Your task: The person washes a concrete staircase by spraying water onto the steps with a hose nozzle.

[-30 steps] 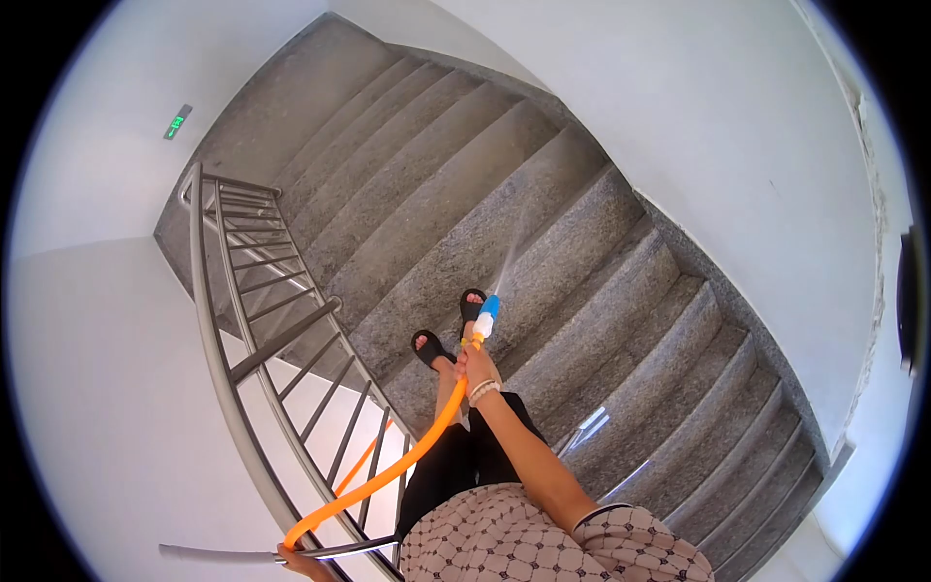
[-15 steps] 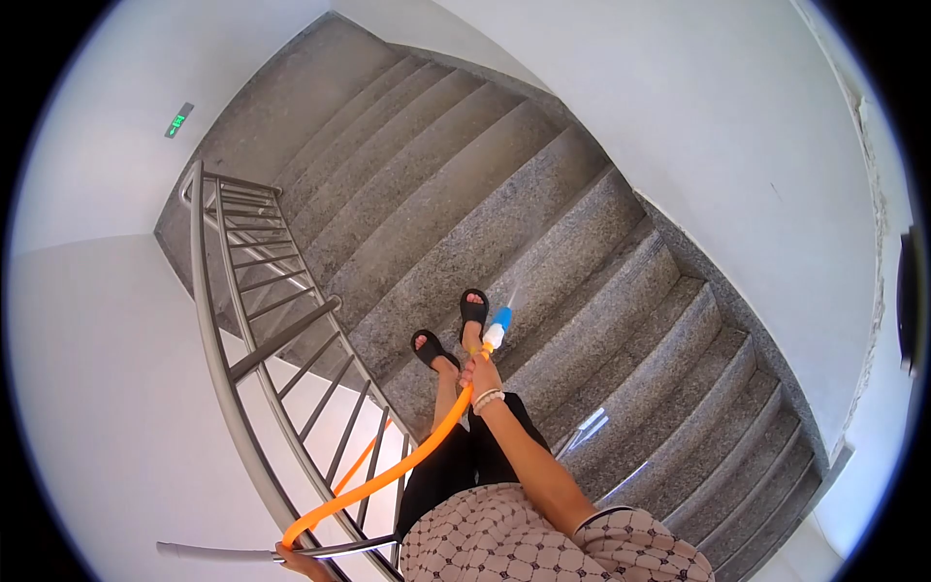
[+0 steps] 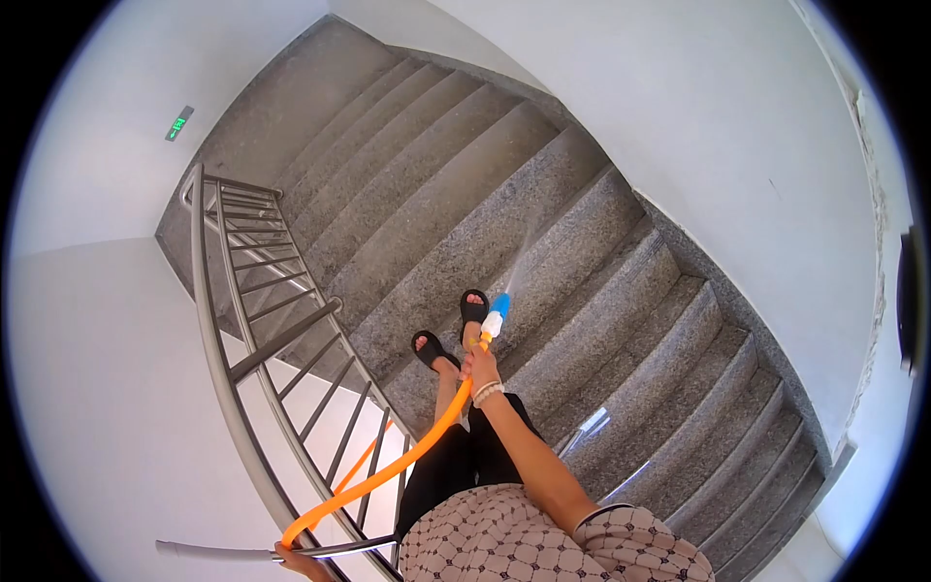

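Observation:
My right hand (image 3: 479,368), a beaded bracelet at its wrist, is wrapped round the orange hose (image 3: 412,458) just behind a blue and white nozzle (image 3: 497,316). Water sprays from the nozzle tip onto the stone steps (image 3: 524,218). At the lower left, my left hand (image 3: 303,563) is closed round the hose where it bends over the railing, beside a metal pole with a grey sleeve (image 3: 218,553); its fingers are partly hidden. The hose runs in an arc between both hands and hangs down behind the railing.
A metal railing (image 3: 221,359) borders the stairs on the left. My feet in black sandals (image 3: 472,309) stand on a step. White walls (image 3: 737,126) rise on both sides, with a green lit sign (image 3: 178,124) on the left one. Reflections shine on the lower right steps.
The nozzle swung to the right, then slightly back left, with my right hand. The spray has shifted with it. My left hand stays at the railing.

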{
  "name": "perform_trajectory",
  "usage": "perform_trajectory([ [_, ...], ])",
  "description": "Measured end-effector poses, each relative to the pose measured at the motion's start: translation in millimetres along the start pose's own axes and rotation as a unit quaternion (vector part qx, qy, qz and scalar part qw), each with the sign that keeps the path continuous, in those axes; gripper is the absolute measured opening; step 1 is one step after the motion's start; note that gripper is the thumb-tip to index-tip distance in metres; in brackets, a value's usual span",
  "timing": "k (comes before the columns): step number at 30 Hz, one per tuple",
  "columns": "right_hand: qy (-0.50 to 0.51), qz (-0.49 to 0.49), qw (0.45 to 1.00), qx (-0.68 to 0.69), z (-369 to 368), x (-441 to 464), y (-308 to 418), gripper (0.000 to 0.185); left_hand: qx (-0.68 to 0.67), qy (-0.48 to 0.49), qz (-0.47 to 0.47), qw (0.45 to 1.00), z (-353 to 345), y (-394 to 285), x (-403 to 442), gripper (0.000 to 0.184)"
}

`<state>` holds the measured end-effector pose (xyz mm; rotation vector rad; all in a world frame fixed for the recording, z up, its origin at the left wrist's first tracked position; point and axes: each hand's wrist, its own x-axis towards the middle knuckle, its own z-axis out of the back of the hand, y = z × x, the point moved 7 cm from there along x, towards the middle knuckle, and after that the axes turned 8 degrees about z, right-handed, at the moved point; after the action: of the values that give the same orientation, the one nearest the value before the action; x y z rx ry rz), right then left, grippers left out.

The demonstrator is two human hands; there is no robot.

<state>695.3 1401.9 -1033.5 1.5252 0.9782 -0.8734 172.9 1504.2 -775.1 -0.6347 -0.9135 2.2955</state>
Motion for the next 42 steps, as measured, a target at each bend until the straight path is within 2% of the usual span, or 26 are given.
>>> perform_trajectory([
  [11,0.028,0.005,0.999,0.031,9,-12,0,0.010,-0.010,-0.002,0.008,1.000,-4,-9,-9,0.032],
  [13,-0.028,0.006,1.000,0.004,27,-15,-1,0.015,-0.016,0.004,0.010,1.000,-6,-7,-9,0.032],
  [18,-0.046,-0.005,0.999,0.029,36,-19,-1,0.011,-0.012,0.006,0.012,1.000,-2,-6,-5,0.030],
  [23,-0.024,0.024,0.999,0.001,31,-14,6,0.011,-0.014,0.000,0.006,1.000,-6,-11,-11,0.029],
  [26,0.015,-0.001,0.999,0.035,23,-12,6,0.011,-0.008,0.007,0.011,1.000,-6,-8,-10,0.029],
  [34,0.026,0.017,0.999,0.012,1,-14,16,0.013,-0.008,0.003,-0.001,1.000,-2,-3,-4,0.031],
  [39,0.033,0.008,0.999,0.005,11,-21,13,0.010,-0.039,-0.016,0.009,0.999,-2,-6,-5,0.032],
  [42,-0.042,0.022,0.999,0.007,40,-26,10,0.012,-0.036,-0.006,0.024,0.999,-5,-6,-8,0.031],
])
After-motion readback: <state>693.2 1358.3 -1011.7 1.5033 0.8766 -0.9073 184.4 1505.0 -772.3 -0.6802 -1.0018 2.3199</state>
